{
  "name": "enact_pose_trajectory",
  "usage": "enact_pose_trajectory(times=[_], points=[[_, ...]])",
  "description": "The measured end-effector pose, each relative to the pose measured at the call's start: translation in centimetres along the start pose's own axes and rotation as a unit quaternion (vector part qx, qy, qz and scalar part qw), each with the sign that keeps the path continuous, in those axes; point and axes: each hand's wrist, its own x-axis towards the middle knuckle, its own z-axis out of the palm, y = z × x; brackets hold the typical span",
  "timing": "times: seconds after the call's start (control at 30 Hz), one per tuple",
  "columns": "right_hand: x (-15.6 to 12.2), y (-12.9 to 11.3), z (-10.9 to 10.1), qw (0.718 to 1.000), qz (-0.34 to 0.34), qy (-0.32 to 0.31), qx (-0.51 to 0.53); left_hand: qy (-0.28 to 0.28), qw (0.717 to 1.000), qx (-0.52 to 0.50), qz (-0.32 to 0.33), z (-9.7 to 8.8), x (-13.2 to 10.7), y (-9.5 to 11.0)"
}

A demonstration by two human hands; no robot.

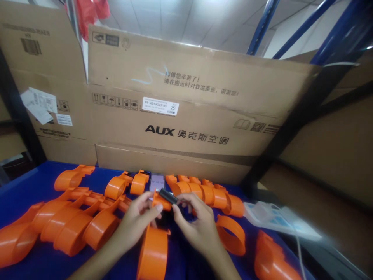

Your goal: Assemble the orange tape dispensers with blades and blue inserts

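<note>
A cardboard wall stands across the back, the largest thing here, and a blue table spreads in front of it. On the table's left lie a crowd of orange rings with flat arms; to the right, beyond the hands, a row of orange rings leans together, with a white tray past its end. A loose ring rests just beside the right wrist, and a phone lies behind the hands, near the cardboard. The left hand is closed on the upper end of an orange holder, thumb in front, and the ring below it, seemingly part of the same piece, points down toward the wearer. The right hand has its thumb and forefinger drawn together at one end of a black cylinder; its other fingers curl loosely. That cylinder sits between the two hands, against the top of the holder, its long axis slanting from far left to near right. Its near end meets the right fingertips, so the right hand is the closer one; whether it is seated in the holder, I cannot tell.
</note>
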Motion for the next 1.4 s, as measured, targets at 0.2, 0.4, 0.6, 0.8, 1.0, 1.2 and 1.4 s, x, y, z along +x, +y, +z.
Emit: enact_pose_trajectory(times=[0.2, 0.4, 0.6, 0.8, 1.0, 1.2, 1.4], points=[[-0.1, 0.2, 0.0, 1.000, -0.010, -0.021, -0.007, -0.004, 1.000, -0.005, 0.016, 0.2, -0.1, -0.1], [-0.2, 0.4, 0.2, 1.000, -0.015, -0.027, 0.002, -0.036, 0.999, -0.019, 0.004, 0.0, 0.1, -0.4], [-0.1, 0.8, 0.3, 0.997, -0.017, -0.072, 0.037, -0.023, 0.999, -0.033, 0.007, 0.1, 0.1, -0.5], [0.7, 1.8, -1.0, 0.997, 0.041, -0.060, 0.001, 0.009, 1.000, -0.025, -0.006, 0.0, -0.1, -0.2], [0.5, 2.6, -3.2, 0.956, 0.044, -0.256, -0.134, 0.016, 1.000, -0.022, -0.009, -0.2, 0.0, -0.5], [-0.5, 2.4, -3.1, 0.912, 0.115, -0.353, -0.175, 0.004, 1.000, -0.003, -0.011, -0.3, 0.1, -0.6], [-0.8, 2.8, -2.6, 0.917, 0.097, -0.343, -0.181, 0.009, 1.000, 0.000, -0.011, -0.1, 0.0, -0.2]])
